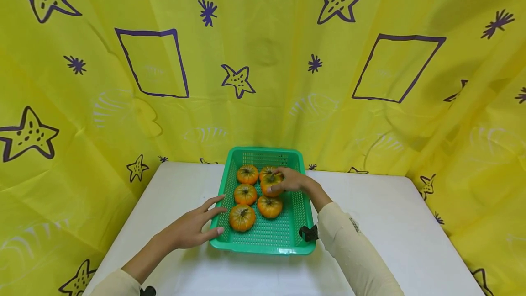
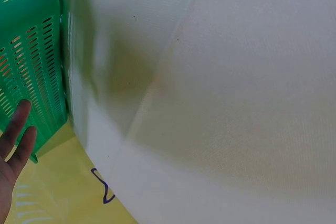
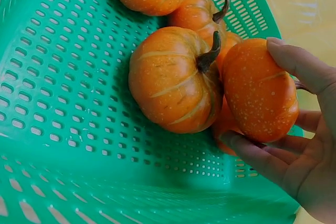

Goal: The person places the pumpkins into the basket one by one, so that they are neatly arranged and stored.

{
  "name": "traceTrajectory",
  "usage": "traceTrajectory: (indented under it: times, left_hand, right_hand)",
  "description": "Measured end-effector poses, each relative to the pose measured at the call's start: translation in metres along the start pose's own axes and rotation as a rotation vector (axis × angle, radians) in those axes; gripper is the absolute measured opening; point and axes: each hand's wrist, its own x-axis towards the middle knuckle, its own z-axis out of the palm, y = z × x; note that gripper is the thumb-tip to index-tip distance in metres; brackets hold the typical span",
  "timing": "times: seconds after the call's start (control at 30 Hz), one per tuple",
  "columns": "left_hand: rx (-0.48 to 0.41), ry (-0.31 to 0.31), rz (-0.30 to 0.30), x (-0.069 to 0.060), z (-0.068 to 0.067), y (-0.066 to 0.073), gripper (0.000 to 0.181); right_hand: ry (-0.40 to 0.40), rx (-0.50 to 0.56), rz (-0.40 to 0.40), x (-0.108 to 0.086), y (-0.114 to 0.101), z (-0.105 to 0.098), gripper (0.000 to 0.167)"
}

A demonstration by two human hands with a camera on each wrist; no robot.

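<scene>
My right hand [image 1: 292,180] grips a small orange pumpkin [image 1: 269,187] inside a green plastic basket [image 1: 263,247]. In the right wrist view, thumb and fingers are around the pumpkin's sides, its speckled underside faces the camera, and it sits close against a neighbouring pumpkin [image 3: 173,80]. Several more small pumpkins stand in the basket, among them a front-left one [image 1: 242,218] and a back-left one [image 1: 247,174]. My left hand [image 1: 191,228] is at the basket's left side, fingers spread and holding nothing; whether the fingertips touch the rim I cannot tell.
Beneath the basket is a white table [image 1: 361,223]. A yellow curtain [image 1: 267,118] with purple starfish drawings surrounds it at the back and sides. The perforated basket wall [image 2: 31,66] rises beside the left hand.
</scene>
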Motion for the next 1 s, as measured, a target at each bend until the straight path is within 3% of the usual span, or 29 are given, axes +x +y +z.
traceTrajectory:
  times: [0.23,0.33,0.87,1.0]
  left_hand:
    - [0.000,0.007,0.006,0.000,-0.001,0.001,0.057]
    - [0.002,0.009,0.006,-0.001,-0.002,0.002,0.057]
    - [0.006,0.010,0.006,-0.001,-0.001,0.001,0.057]
    - [0.003,0.011,0.004,-0.002,-0.001,0.001,0.057]
  right_hand:
    - [-0.103,0.078,0.013,0.000,0.000,0.002,0.074]
    - [-0.113,0.093,0.017,0.000,0.000,0.003,0.074]
    - [0.033,0.020,0.017,0.001,0.003,0.010,0.081]
    - [0.045,0.049,0.030,0.001,0.002,0.012,0.081]
